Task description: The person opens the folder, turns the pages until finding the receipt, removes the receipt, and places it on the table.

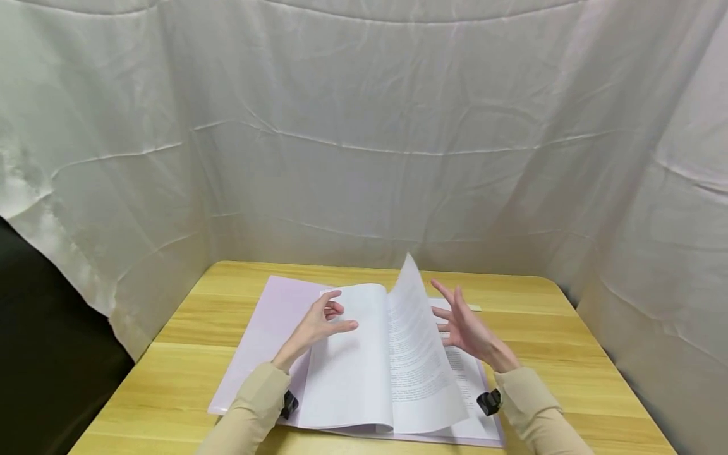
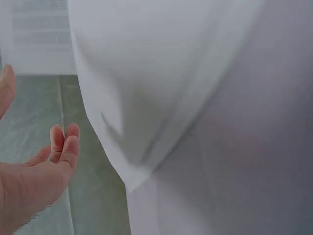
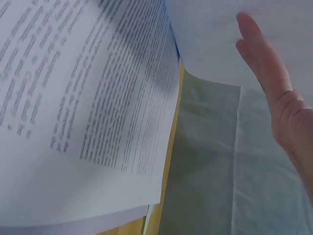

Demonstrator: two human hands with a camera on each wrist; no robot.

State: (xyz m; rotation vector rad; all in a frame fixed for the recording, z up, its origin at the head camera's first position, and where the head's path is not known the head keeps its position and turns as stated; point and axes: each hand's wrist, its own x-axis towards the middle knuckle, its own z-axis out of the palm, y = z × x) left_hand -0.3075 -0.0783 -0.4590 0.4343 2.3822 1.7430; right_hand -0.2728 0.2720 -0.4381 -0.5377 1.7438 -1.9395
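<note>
A document with a pale purple cover (image 1: 258,351) lies spread on the table, its left-hand page (image 1: 349,373) blank. One printed sheet (image 1: 418,366) stands up from the middle, its top corner raised and its lower edge curving right. My left hand (image 1: 318,322) hovers over the blank page, thumb apart from bent fingers, nothing between them. On the right, my right hand (image 1: 469,328) has its fingers spread beside the raised sheet, their tips partly behind its edge. In the right wrist view, printed text fills the page (image 3: 98,103) left of that hand (image 3: 276,93).
The wooden table (image 1: 574,360) extends around the document. A small pale yellow tab (image 1: 474,308) sticks out at the document's upper right. Grey-white curtains (image 1: 364,139) hang behind and at both sides. A black device (image 1: 490,401) sits at the right wrist, another (image 1: 289,404) at the left.
</note>
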